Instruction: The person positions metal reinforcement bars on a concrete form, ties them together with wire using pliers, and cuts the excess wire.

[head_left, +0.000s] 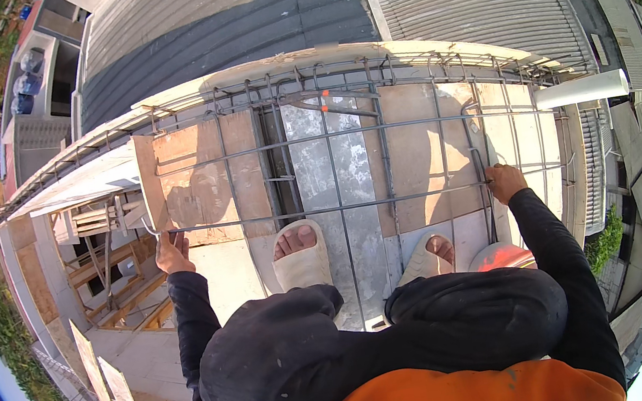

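Note:
A long steel reinforcing bar [298, 214] runs crosswise in front of my feet, over several lengthwise bars. My left hand [173, 252] is closed on its left end, where the tip bends up into a hook. Farther right, my right hand [506, 183] grips the same bar, close to an upright looped bar [475, 154]. A second crosswise bar [296, 141] lies beyond it. At the far side, a dark long-handled tool [340, 106] with two orange marks, which looks like pincers, rests on the bars.
Plywood panels [206, 167] and a grey metal sheet [333, 170] lie under the bars. Beyond runs a rebar beam cage [304, 80] along the roof edge. A white pipe [580, 90] juts out right. Framed openings [113, 271] drop away left. A red-and-white rounded object [503, 255] sits beside my knee.

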`<state>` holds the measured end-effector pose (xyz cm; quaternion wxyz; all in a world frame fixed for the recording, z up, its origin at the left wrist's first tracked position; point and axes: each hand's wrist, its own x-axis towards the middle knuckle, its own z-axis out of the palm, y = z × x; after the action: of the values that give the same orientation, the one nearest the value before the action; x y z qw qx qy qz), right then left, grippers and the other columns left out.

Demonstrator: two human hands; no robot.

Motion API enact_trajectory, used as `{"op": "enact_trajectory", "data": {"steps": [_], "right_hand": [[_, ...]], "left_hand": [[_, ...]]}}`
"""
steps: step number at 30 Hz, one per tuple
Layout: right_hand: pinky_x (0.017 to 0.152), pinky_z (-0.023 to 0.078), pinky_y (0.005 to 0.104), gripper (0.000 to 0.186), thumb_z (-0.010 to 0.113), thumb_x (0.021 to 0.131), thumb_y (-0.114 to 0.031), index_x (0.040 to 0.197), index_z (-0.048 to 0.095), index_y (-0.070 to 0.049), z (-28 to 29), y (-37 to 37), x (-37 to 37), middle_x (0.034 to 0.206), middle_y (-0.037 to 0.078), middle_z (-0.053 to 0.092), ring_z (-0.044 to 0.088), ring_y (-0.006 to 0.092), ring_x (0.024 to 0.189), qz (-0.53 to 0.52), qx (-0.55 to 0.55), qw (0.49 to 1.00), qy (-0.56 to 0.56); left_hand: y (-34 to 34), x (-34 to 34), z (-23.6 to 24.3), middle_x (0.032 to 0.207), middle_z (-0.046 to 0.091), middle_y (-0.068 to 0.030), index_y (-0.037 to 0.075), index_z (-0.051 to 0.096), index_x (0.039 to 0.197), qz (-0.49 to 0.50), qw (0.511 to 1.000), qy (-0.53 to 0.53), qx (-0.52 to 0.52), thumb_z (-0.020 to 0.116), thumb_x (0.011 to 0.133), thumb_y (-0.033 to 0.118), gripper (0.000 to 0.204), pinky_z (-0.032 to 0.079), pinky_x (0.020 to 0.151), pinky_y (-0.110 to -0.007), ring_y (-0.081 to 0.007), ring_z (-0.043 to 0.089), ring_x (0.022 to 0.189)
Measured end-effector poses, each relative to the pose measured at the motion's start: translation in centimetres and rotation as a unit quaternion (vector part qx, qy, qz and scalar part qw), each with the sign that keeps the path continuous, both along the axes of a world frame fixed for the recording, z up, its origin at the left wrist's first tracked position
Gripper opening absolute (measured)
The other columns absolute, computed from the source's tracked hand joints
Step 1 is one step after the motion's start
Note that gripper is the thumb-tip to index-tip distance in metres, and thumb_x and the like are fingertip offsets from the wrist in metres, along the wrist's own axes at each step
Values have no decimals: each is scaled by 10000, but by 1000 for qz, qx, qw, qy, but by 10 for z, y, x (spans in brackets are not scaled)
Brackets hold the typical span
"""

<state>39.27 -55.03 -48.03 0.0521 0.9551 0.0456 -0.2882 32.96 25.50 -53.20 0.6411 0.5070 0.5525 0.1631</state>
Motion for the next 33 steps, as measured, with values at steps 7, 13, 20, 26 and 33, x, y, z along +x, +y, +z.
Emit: {"op": "enact_trajectory", "data": {"steps": [7, 13, 20, 26, 33], "right_hand": [[891, 580, 494, 235, 664, 864, -108, 1092, 715, -89, -7, -1, 5, 1103, 164, 725, 710, 374, 1071, -9, -7, 1000, 21], [854, 580, 488, 258, 649, 855, -115, 1094, 744, -127, -16, -6, 3, 1071, 151, 735, 721, 360, 1028, -41, -6, 999, 31], [855, 581, 487, 267, 640, 871, -134, 1115, 749, -134, -29, -9, -9, 1063, 151, 735, 722, 362, 1027, -62, 6, 998, 15], [834, 581, 491, 237, 659, 860, -140, 1079, 746, -113, -31, -12, -3, 1046, 156, 738, 726, 368, 1004, -44, 3, 998, 39], [822, 577, 497, 192, 670, 838, -129, 1006, 741, -68, -18, -1, -1, 979, 162, 742, 727, 378, 981, -15, 25, 1000, 11]], "left_hand": [[31, -12, -19, 1107, 708, -39, 71, 660, 1176, -28, 1000, -3, -10, 666, 1011, 336, 312, 589, 808, -254, -162, 689, 979], [41, -2, -29, 1106, 724, -85, -8, 655, 1209, -38, 999, -38, -10, 696, 1006, 300, 371, 608, 805, -260, -172, 694, 977], [29, 7, -19, 1205, 721, -115, -35, 656, 1220, -54, 998, -29, -10, 586, 1067, 287, 364, 586, 842, -258, -193, 692, 1073], [33, 6, -21, 1187, 721, -107, -34, 666, 1222, -66, 997, -44, 10, 589, 1057, 286, 369, 584, 838, -263, -184, 692, 1046], [57, 8, -20, 1155, 718, -121, -59, 657, 1210, -52, 997, -59, -3, 611, 1044, 276, 377, 605, 873, -283, -202, 697, 1019]]}}
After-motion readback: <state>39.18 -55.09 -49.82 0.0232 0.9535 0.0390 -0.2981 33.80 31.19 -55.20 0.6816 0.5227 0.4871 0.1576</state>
